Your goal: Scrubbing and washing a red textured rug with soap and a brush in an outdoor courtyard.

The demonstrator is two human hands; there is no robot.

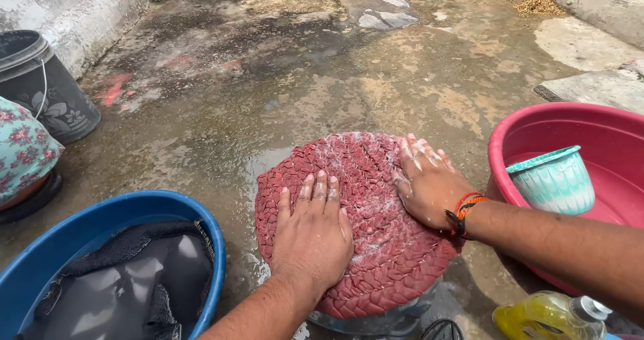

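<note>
Fingers of both hands, left hand (312,236) and right hand (427,182), lie flat and unclenched on the round red braided mat (376,246), suds under them; lathering looks underway, rinsing seemingly left.

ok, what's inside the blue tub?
The blue tub holds murky grey water with a dark cloth soaking, partly draped at the rim. The water is opaque, so the tub's bottom and anything sunk under the cloth cannot be seen.

head cam, looks steeply down, close over wet ground (282,65)
</note>
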